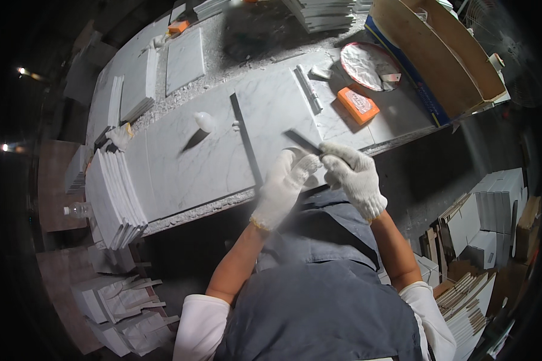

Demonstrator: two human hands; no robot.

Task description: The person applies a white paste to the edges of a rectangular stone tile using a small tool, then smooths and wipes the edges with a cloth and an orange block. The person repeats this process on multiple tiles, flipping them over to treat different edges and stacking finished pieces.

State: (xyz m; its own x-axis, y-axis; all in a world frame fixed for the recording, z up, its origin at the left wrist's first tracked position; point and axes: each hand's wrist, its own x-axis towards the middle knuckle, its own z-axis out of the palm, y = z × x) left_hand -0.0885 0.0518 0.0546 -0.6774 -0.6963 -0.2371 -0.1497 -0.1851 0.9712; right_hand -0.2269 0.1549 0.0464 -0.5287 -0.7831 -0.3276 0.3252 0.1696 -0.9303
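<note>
My right hand (353, 174), in a white knit glove, grips a thin, flat, dark grey strip (302, 142) that looks like a blade. Its free end points up and left above the marble. My left hand (285, 185), gloved alike, is closed beside it, fingertips close to the right hand's. What the left fingers hold, if anything, is hidden. Below both hands is the near edge of a white, grey-veined marble slab (277, 120). A long dark band (244, 135) crosses the marble on the left. A small white rounded bottle (204, 122) stands beyond it.
Right of the slab lie a white marker (309, 89), an orange box (358, 104) and a red-rimmed round tray (347, 57). An open cardboard box (445, 72) stands behind them. Stacked white tiles (117, 198) line the left end. White cartons (494, 204) stand at lower right.
</note>
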